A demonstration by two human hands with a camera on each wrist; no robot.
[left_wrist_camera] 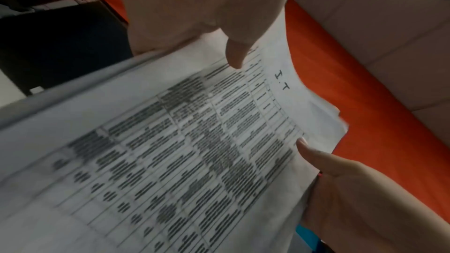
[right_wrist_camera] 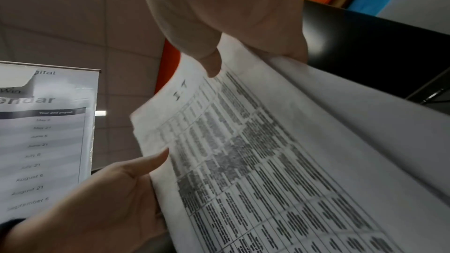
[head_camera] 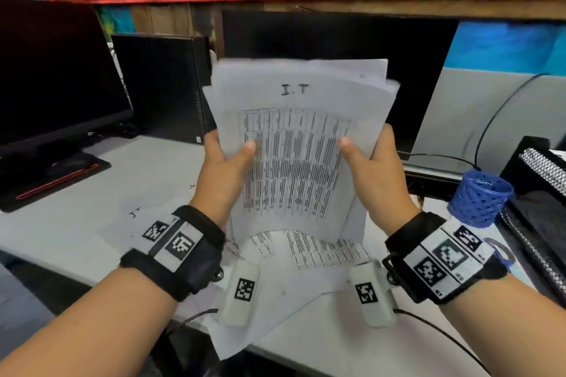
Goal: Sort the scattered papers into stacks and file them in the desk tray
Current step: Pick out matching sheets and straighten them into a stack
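Note:
Both hands hold a stack of white papers [head_camera: 300,138] upright above the desk; its top sheet carries a printed table and a handwritten "I.T". My left hand [head_camera: 226,159] grips the stack's left edge, thumb on the front. My right hand [head_camera: 369,159] grips the right edge the same way. The left wrist view shows the stack [left_wrist_camera: 170,151] under the left thumb [left_wrist_camera: 235,55]. In the right wrist view the same sheet [right_wrist_camera: 268,161] lies under the right thumb [right_wrist_camera: 212,64]. Loose printed sheets [head_camera: 309,249] lie on the desk below. A black mesh desk tray [head_camera: 543,167] stands at the far right.
A dark monitor [head_camera: 55,79] and a black computer case [head_camera: 165,86] stand at the back left. A blue mesh pen cup [head_camera: 479,197] sits beside the tray, with black cables behind it. A calendar sheet [right_wrist_camera: 48,132] hangs in the right wrist view.

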